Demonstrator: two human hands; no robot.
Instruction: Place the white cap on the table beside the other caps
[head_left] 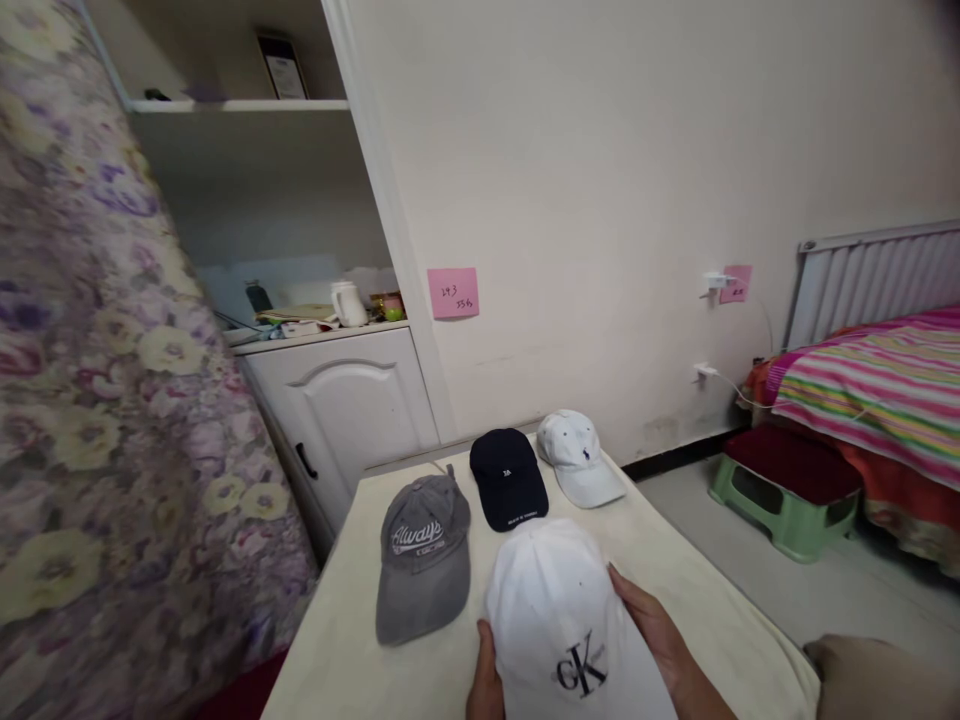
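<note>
Cap (pixel 559 610), white with black "CK" lettering, sits between the left hand (pixel 486 675) and the right hand (pixel 660 630) in my head view, the two hands holding it by opposite sides; whether it touches the tabletop (pixel 322 650) I cannot tell. Past it I see a navy cap (pixel 506 465) and a pale cap (pixel 574 450), with a gray cap (pixel 424 560) to its left.

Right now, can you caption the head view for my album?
Left hand and right hand hold a white CK cap near three others.
</note>
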